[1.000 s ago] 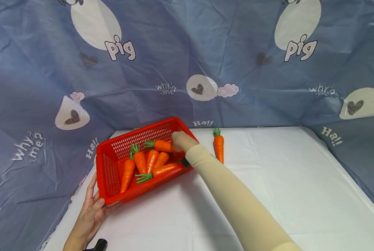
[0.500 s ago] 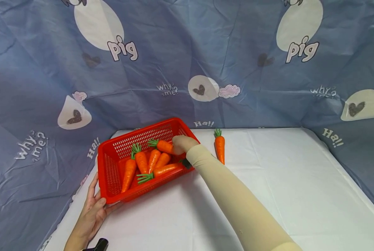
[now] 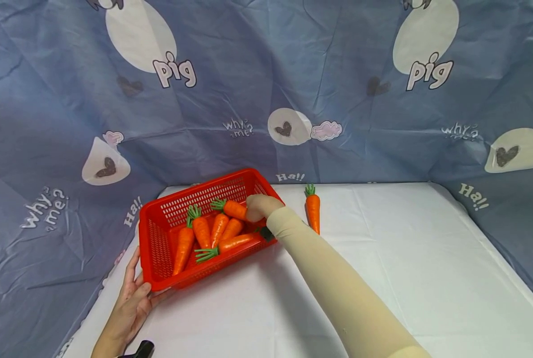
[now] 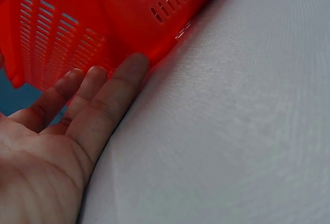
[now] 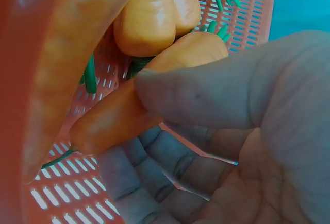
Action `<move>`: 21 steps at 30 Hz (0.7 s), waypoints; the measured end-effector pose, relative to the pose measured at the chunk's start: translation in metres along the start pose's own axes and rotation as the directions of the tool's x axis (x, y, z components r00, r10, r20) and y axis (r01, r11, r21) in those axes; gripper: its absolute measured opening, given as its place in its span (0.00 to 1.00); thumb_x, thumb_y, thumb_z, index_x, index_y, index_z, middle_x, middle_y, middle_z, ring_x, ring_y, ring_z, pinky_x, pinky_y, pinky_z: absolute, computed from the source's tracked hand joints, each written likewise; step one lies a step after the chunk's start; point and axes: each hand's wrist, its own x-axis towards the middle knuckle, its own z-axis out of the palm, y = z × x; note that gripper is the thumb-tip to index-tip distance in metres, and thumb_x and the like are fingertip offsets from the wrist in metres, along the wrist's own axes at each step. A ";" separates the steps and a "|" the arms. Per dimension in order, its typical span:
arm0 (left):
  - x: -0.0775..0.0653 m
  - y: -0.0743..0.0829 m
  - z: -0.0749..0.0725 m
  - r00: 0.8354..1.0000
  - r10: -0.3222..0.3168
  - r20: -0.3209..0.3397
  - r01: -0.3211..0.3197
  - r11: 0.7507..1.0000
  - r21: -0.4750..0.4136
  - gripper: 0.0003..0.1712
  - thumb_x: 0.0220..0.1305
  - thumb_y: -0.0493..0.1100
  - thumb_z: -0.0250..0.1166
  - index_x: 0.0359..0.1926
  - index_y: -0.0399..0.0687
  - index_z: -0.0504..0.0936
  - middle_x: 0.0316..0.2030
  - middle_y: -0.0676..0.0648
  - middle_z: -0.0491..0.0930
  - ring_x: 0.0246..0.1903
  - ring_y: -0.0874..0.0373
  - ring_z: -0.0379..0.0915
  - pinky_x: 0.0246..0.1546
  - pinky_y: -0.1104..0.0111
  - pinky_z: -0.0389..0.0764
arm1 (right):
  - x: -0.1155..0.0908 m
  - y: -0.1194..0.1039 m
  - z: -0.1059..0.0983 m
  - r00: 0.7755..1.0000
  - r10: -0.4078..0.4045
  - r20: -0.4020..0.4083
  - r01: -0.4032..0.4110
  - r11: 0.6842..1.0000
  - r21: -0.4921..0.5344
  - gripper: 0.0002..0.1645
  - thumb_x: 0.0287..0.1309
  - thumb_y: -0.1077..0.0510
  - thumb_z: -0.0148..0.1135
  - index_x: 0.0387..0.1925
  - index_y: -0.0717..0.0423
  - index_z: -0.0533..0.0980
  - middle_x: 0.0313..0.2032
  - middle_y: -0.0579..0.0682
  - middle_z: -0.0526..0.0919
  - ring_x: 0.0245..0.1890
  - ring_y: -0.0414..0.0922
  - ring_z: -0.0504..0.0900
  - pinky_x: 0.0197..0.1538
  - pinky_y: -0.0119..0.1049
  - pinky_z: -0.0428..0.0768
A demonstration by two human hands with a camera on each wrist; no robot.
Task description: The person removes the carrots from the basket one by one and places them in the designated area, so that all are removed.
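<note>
A red perforated basket (image 3: 195,271) with several orange carrots, green tops on most, stands on the left of the white table. My right hand (image 3: 261,208) reaches into the basket's right end and holds a carrot (image 3: 234,210). In the right wrist view, the thumb and curled fingers pinch this carrot (image 5: 111,118) around its middle. At the basket's near left corner, my left hand (image 3: 130,308) rests against the outside with its fingers spread. Those fingers (image 4: 111,92) lie fairly straight along the wall and lower edge in the left wrist view.
One more carrot (image 3: 312,209) lies on the white tablecloth (image 3: 405,258), right of the basket. A blue patterned cloth (image 3: 356,59) hangs behind the table and along its sides. Other carrots (image 5: 147,15) lie close to my right hand inside the basket.
The whole head view shifted slightly between the first two frames. Both hands, the basket and the carrots otherwise keep nearly the same places.
</note>
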 end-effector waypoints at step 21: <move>0.000 0.000 0.000 1.000 -0.004 -0.015 0.004 1.000 -0.002 0.45 0.83 0.38 0.47 0.86 0.77 0.37 0.77 0.59 0.65 0.65 0.59 0.82 0.55 0.56 0.89 | -0.004 0.009 -0.007 0.996 -0.049 -0.071 0.050 0.999 0.010 0.02 0.64 0.63 0.58 0.38 0.57 0.72 0.37 0.51 0.76 0.38 0.48 0.75 0.41 0.35 0.74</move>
